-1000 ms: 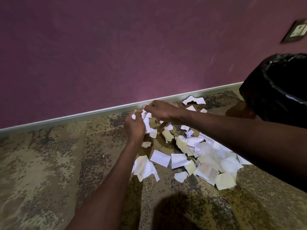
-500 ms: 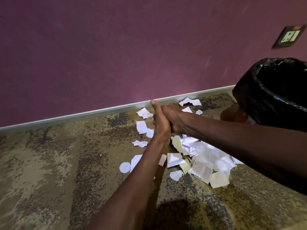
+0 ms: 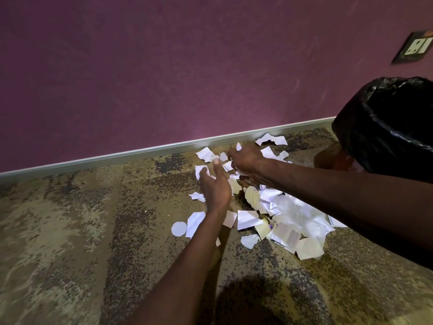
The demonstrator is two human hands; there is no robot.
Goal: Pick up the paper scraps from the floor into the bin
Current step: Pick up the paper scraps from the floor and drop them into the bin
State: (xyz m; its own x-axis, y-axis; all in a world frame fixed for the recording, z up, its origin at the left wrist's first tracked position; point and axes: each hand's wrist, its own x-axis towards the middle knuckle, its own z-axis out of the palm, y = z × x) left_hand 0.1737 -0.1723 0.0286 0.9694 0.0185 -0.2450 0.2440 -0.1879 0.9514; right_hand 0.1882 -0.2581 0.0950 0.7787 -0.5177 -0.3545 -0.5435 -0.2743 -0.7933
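On mottled carpet (image 3: 70,231), paper scraps (image 3: 293,214); purple wall (image 3: 164,66) behind.

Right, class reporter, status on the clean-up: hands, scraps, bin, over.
Left hand open over scraps. Right hand curled on a few. Most on the floor. Bin at right, path clear.

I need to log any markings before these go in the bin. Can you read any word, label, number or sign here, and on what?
None can be read.
Paper scraps: no writing clear enough to read; one piece shows faint marks, too blurred.
Wall socket: no legible label.
Bin with its black liner: no text visible.
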